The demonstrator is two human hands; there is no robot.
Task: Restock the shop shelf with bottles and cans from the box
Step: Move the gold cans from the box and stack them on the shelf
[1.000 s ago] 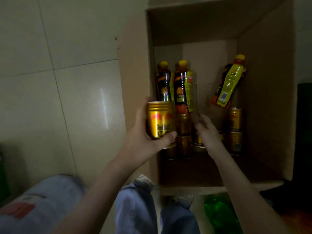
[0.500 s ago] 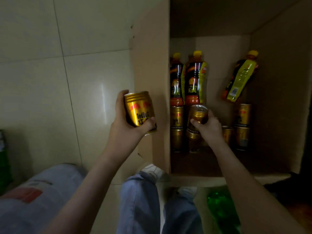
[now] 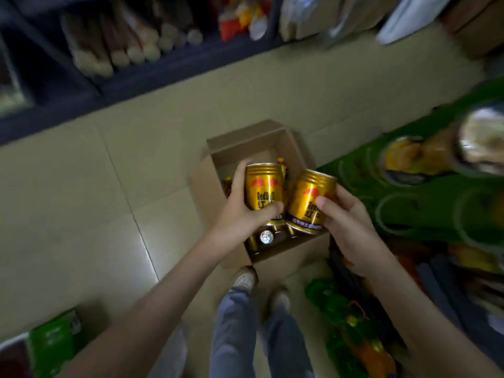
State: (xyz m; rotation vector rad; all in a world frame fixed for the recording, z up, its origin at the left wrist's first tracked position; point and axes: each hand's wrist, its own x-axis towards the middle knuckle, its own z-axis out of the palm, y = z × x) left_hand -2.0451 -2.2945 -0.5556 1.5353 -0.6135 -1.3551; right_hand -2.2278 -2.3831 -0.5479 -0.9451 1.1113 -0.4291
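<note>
The left hand (image 3: 241, 216) is gripping the left can (image 3: 263, 186), a short gold metal cylinder with a ribbed shoulder, a glossy printed wall and a red emblem. The thumb is crossing the can's front and the fingers are wrapping its far side. The right hand (image 3: 347, 230) is gripping the right can (image 3: 308, 199), of the same make and tilting to the right, with the thumb pressing on its front and the fingers curling round its right side. Both cans are hanging over the box (image 3: 242, 137), their lower rims just beside each other. The box is plain brown cardboard, rectangular and open-topped, and is standing on smooth, glossy, pale floor tiles (image 3: 81, 203). Inside it, more gold cans (image 3: 256, 241) are standing at the near end. A blurred green rack (image 3: 425, 214) is running along the right, and a dark shelf (image 3: 163, 75) is crossing the top. Compared with half a second earlier, the right can is no longer sitting among the others in the box, the left can is no longer being held beyond the box's left wall, and the view is now looking down on the box from higher up.
</note>
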